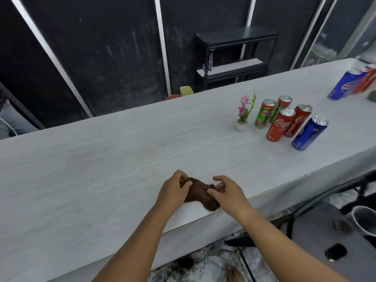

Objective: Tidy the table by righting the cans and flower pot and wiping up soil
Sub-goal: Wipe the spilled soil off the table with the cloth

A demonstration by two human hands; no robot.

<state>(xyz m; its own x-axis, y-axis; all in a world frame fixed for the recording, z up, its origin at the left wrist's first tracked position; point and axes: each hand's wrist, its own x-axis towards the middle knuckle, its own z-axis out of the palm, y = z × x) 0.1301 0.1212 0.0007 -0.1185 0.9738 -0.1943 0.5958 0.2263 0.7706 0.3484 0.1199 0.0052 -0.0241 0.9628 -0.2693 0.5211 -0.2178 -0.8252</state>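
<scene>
a: what's nearest?
b: a brown cloth (200,193) bunched at the table's (101,169) near edge, its long axis running left to right, the right end drooping toward the edge.
a: and the hands?
b: the left hand (174,192) pinches the cloth's left end; the right hand (226,193) pinches the right end, fingers curled.
a: farther back?
b: a white flower pot (241,125) stands upright, pink bloom pointing up. just right of it a cluster of cans (284,121) stands on end: green, red, blue. more cans (354,82) stand at the far right.
</scene>
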